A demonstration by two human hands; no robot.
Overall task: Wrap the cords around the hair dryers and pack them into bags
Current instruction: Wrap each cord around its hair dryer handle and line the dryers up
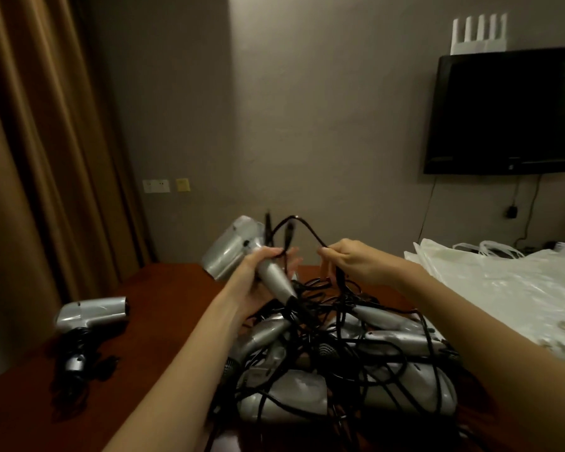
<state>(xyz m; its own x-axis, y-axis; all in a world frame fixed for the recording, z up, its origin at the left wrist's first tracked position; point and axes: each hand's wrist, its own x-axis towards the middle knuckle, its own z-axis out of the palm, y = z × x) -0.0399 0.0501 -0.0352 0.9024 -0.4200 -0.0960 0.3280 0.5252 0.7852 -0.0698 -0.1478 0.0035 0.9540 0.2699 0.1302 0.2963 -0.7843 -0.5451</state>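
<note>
Above the counter (163,308), left hand (265,265) grips a dryer (232,249) by its handle; right hand (356,262) pinches its cord (304,225) taut, apparently for wrapping. Bags (503,282) lie right.

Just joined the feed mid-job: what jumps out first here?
A tangled pile of silver dryers and black cords sits front and centre on the table. Above it, the left hand grips a raised dryer while the right hand pinches its cord. White bags lie right.

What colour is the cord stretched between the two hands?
Black; the cord shows best in the head view.
</note>
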